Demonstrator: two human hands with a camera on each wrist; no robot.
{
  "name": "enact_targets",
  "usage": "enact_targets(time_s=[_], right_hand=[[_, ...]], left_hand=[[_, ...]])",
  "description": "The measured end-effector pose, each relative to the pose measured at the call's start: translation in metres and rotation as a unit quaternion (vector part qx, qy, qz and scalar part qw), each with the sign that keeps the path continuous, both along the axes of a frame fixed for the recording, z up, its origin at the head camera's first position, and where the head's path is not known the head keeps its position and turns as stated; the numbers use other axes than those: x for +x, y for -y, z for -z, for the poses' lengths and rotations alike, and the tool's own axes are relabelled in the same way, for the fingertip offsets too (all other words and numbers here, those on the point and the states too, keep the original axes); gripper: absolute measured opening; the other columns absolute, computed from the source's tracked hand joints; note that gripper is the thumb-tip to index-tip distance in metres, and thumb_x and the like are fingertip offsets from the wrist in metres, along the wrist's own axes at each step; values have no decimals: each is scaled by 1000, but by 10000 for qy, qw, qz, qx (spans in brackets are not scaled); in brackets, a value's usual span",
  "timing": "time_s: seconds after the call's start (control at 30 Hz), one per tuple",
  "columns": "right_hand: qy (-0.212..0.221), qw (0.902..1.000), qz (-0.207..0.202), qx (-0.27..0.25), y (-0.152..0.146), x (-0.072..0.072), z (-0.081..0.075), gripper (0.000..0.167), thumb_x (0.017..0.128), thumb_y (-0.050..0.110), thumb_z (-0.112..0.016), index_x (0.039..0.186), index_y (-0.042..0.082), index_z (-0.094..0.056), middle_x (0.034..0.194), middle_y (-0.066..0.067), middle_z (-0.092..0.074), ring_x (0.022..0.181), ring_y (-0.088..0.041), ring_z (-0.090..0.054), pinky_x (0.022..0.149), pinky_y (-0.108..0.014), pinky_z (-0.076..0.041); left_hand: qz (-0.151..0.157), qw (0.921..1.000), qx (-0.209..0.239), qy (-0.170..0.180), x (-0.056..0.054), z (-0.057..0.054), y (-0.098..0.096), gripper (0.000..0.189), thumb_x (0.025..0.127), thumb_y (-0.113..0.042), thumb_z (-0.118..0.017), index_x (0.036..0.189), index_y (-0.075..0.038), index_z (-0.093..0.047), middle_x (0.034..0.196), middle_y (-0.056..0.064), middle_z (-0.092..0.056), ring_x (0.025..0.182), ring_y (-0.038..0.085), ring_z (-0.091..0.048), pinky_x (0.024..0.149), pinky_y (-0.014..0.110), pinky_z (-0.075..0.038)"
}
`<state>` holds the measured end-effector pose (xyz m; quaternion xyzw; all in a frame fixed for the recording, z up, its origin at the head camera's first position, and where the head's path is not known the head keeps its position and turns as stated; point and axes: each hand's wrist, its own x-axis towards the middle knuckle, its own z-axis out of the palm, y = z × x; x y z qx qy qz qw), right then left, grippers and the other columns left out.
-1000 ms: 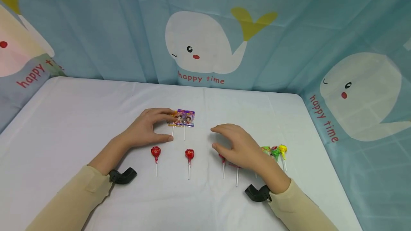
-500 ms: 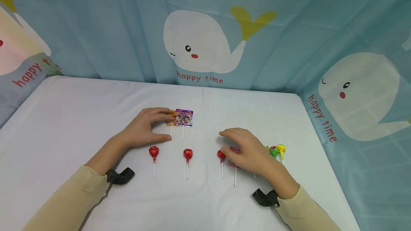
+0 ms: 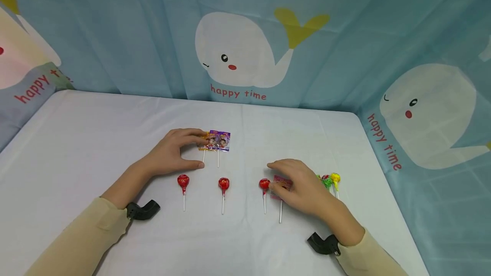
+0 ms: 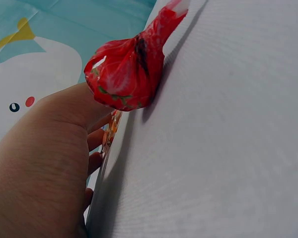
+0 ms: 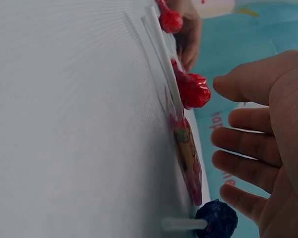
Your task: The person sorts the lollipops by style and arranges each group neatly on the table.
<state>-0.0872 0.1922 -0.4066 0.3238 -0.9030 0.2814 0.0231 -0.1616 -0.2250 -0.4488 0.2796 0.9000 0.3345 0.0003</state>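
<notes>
My left hand (image 3: 172,152) rests at two flat-wrapped lollipops at the table's middle. Its fingers lie over the yellow-orange lollipop (image 3: 203,145), with the thumb tip by its stick; the purple lollipop (image 3: 223,141) sits just right of it. In the left wrist view, a red ball lollipop (image 4: 126,77) lies close to the thumb. My right hand (image 3: 307,188) hovers with fingers spread and holds nothing. Beneath it lies a pink flat-wrapped lollipop (image 3: 280,182), partly covered. Beside that is a red ball lollipop (image 3: 264,183). A dark blue ball lollipop (image 5: 216,220) shows below the right fingers.
Two more red ball lollipops lie in front: the left one (image 3: 183,180) and the middle one (image 3: 224,183). Right of my right hand are a green lollipop (image 3: 327,181) and a yellow lollipop (image 3: 335,179). A whale-print curtain (image 3: 153,33) borders the white table (image 3: 115,127).
My right hand has drawn back toward the right and nearer to me, uncovering the red lollipop and part of the pink one. The left hand has stayed at the flat lollipops.
</notes>
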Motion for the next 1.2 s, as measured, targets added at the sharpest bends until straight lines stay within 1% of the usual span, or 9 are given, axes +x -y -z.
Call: enact_targets(time_s=[0.17,0.4,0.73,0.9,1.1,1.2], right_hand=[[-45,9999,88,26,-7,5,3,48,95,28,-85,139,12,-74,137,5,-72,133,-21,-63,114,-49,-51],[-81,9997,224,70,-13,12,6,46,97,32,-85,138,14,-74,136,7,-72,133,-21,-64,113,-52,-52],[-227,9991,312,171,-21,18,11,49,93,35,-89,136,15,-75,133,8,-73,130,-19,-64,112,-50,-51],[-293,9982,416,321,-24,22,12,53,91,37,-90,136,15,-75,133,7,-73,129,-22,-65,111,-52,-52],[-252,9971,523,493,-27,24,13,61,87,44,-92,137,15,-74,133,7,-73,130,-20,-64,113,-50,-50],[-290,9968,525,533,-27,24,13,64,85,45,-94,137,15,-74,133,5,-73,130,-21,-64,113,-50,-50]], left_hand=[[23,10000,-6,2,0,0,0,61,82,-41,-96,138,-26,-76,157,0,-59,151,33,-45,123,68,-27],[32,10000,-15,-32,-1,0,2,63,82,-41,-96,139,-24,-76,157,1,-59,151,34,-45,123,68,-28],[-4,10000,-60,34,-1,0,1,63,83,-43,-96,140,-25,-76,157,0,-59,151,33,-44,123,68,-28],[11,10000,-75,27,-1,0,1,63,83,-44,-95,140,-26,-75,157,0,-58,151,33,-45,123,67,-28],[40,10000,-52,-40,-1,1,1,63,83,-43,-96,139,-26,-76,157,1,-59,150,32,-47,123,67,-29],[54,10000,-26,-55,-1,0,2,62,83,-43,-96,139,-26,-76,157,1,-59,149,32,-47,122,67,-29]])
